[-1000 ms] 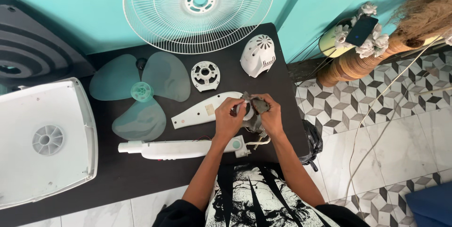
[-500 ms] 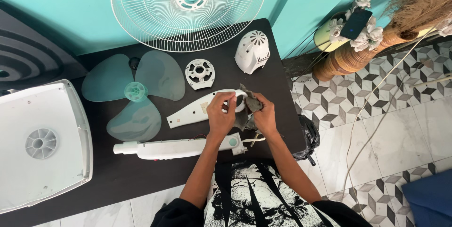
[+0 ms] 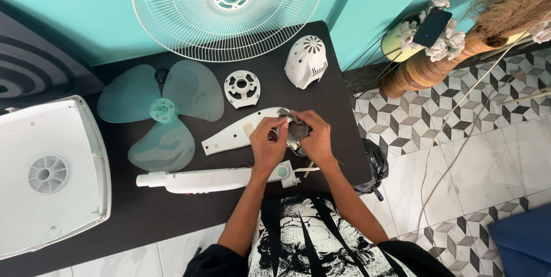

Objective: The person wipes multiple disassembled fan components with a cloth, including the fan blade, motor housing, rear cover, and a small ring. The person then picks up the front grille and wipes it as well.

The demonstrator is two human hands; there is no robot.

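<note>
Over the black table (image 3: 172, 214), my left hand (image 3: 267, 146) and my right hand (image 3: 317, 139) meet around a small fan motor (image 3: 294, 146). A grey rag (image 3: 298, 129) is bunched in my right hand and pressed on the motor. My left hand grips the motor from its left side. Just behind the hands lies a flat white cover plate (image 3: 238, 132). In front of them lies a long white fan neck housing (image 3: 212, 180) with a round green button.
A pale green three-blade fan blade (image 3: 160, 110), a white round bracket (image 3: 241, 88) and a white domed motor cover (image 3: 306, 62) lie on the table. A white wire fan guard (image 3: 227, 10) leans on the teal wall. A white box base (image 3: 49, 173) sits left.
The rag, earlier spread above the motor, is now bunched tighter against it. My hands have closed in together on the motor.
</note>
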